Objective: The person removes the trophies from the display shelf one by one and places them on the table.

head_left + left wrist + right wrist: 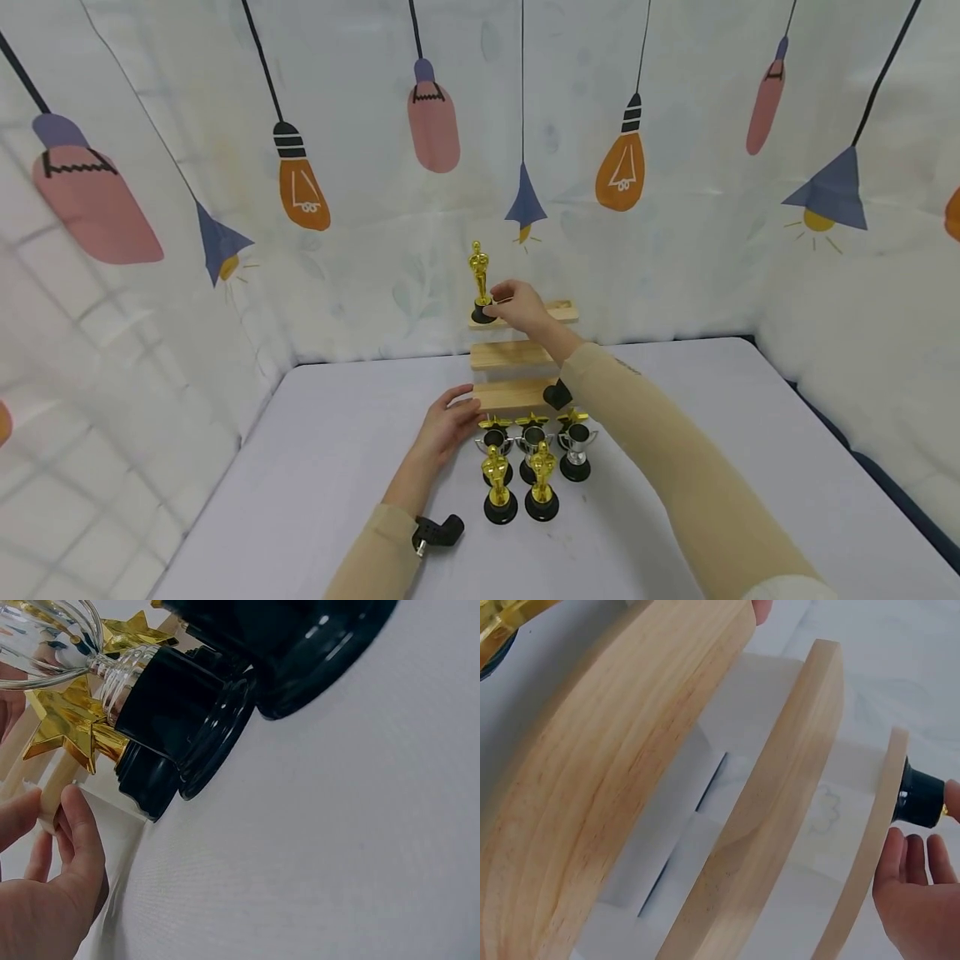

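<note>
A gold figurine trophy with a black base stands upright on the left end of the top wooden shelf board. My right hand pinches it low, at the base, thumb on one side and fingers on the other. Down at the lowest board, my left hand holds the left end between thumb and fingers, which the left wrist view shows around the wood. Just in front of that board, two more gold figurine trophies stand ahead of three silver cups and three gold star trophies.
A middle wooden board lies between the top and lowest ones. White cloth covers the table, whose back edge meets a curtain printed with lamps. A black wrist camera sits on my left wrist, close to the trophies.
</note>
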